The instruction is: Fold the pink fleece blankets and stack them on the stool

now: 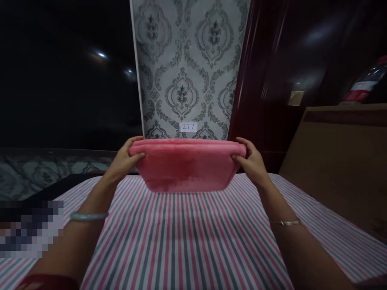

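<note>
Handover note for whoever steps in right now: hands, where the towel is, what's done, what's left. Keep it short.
Left hand: gripping the left end of the folded pink towel.
Right hand: gripping the right end.
Towel: held up level at the far side of the striped sheet; whether its lower edge touches the sheet I cannot tell.
Done: towel looks folded into a thick bundle.
Left: probably set it down; both hands are full.
Nearby: wooden board at right, bottle on top of it.

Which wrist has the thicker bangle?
The left wrist: its bangle is a broad silvery band, while the right wrist's bracelet is thin.
</note>
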Demonstrator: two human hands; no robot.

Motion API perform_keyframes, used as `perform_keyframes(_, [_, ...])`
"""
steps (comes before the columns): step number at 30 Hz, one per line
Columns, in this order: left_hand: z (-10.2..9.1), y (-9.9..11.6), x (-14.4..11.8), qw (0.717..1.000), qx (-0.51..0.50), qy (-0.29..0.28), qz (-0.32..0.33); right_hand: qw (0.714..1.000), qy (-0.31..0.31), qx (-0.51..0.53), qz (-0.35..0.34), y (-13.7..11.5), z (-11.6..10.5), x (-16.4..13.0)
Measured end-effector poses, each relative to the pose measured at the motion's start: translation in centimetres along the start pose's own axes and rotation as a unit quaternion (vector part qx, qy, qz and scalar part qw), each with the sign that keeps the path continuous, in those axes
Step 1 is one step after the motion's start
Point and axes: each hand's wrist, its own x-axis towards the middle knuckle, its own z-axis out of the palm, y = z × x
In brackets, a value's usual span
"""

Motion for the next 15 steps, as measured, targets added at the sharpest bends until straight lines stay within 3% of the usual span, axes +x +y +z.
perform_keyframes(2, [-0.7,-1.1,-2.4,0.997,0.043,0.000,0.068,0.994,-0.004,-0.081,-0.076,0.2,-1.0,-3.4])
perform_keyframes(4, [-0.8,-3.5,-6.2,0.978,0.103,-0.026,0.182,0.976,-0.032,-0.158,-0.149,1.7,-1.5,-8.6])
perform_keyframes(6, [-0.5,-6.4,-11.0,0.941,0.150,-0.091,0.290,0.958,-0.090,-0.198,-0.187,3.6,-1.9,-14.6])
perform_keyframes(8, [-0.1,-8.8,-15.7,0.903,0.181,-0.161,0.353,0.943,-0.171,-0.217,-0.187,5.1,-2.1,-20.0])
perform_keyframes(11, [0.3,-10.8,-20.4,0.890,0.217,-0.205,0.344,0.934,-0.221,-0.234,-0.154,6.1,-2.3,-24.6])
perform_keyframes(15, [0.4,-11.1,-21.7,0.910,0.223,-0.232,0.262,0.935,-0.229,-0.244,-0.118,6.0,-2.8,-25.5])
